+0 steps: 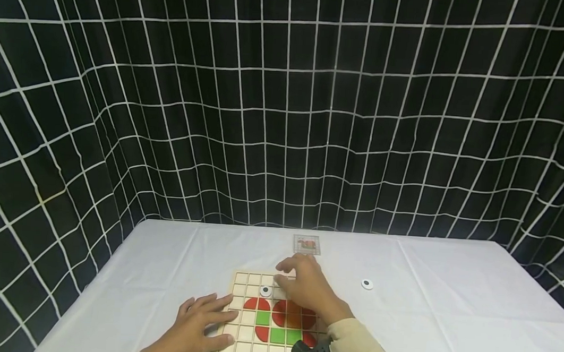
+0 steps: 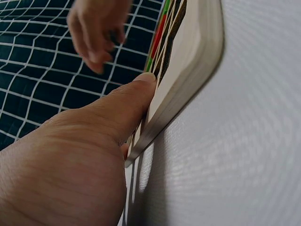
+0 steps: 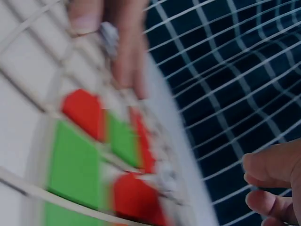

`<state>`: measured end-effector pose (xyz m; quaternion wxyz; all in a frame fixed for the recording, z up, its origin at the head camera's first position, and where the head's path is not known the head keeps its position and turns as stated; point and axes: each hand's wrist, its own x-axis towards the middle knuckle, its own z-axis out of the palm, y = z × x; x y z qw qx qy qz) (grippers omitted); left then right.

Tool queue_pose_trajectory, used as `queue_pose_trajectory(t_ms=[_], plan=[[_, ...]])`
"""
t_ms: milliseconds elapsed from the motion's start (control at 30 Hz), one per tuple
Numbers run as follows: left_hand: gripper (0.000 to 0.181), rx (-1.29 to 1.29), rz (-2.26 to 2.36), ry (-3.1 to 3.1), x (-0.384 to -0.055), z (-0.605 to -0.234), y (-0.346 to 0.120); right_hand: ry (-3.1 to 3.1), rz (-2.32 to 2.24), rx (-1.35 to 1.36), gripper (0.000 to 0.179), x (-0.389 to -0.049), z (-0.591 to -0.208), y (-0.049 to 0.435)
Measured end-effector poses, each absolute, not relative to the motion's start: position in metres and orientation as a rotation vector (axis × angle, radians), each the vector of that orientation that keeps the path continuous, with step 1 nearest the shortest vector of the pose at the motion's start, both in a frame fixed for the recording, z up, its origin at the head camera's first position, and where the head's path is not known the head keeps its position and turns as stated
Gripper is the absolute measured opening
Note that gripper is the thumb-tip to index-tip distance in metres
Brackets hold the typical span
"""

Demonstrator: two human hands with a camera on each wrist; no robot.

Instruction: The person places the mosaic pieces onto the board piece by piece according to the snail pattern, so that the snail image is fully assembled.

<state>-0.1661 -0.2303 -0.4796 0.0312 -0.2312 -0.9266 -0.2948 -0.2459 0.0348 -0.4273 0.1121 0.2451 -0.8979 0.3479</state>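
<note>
A wooden grid board [image 1: 243, 350] lies on the table, with red rounded pieces [image 1: 279, 312], green square pieces [image 1: 278, 336] and an orange piece [image 1: 294, 319] set in its cells. A white disc with a black dot [image 1: 266, 291] sits in the upper part of the grid. My left hand [image 1: 197, 328] rests on the board's left side, fingers spread; its thumb [image 2: 136, 92] touches the board edge in the left wrist view. Above the board's far right part hovers my right hand [image 1: 305, 283], fingers bent. In the right wrist view its fingertips [image 3: 256, 167] are apart with nothing between them.
A second white disc with a black dot [image 1: 367, 284] lies on the white cloth [image 1: 447, 317] to the right. Behind the board is a small clear card [image 1: 307, 245] with a printed coloured figure. A dark curtain with white grid lines [image 1: 304, 118] hangs around the table.
</note>
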Motion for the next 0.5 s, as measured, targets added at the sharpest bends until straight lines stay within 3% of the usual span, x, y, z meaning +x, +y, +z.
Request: queue_pose_trajectory(t_ms=[500], plan=[[0.053, -0.72, -0.929, -2.842, -0.165, -0.476, -0.228, -2.332, 0.9, 0.703, 0.026, -0.237, -0.366, 0.117]])
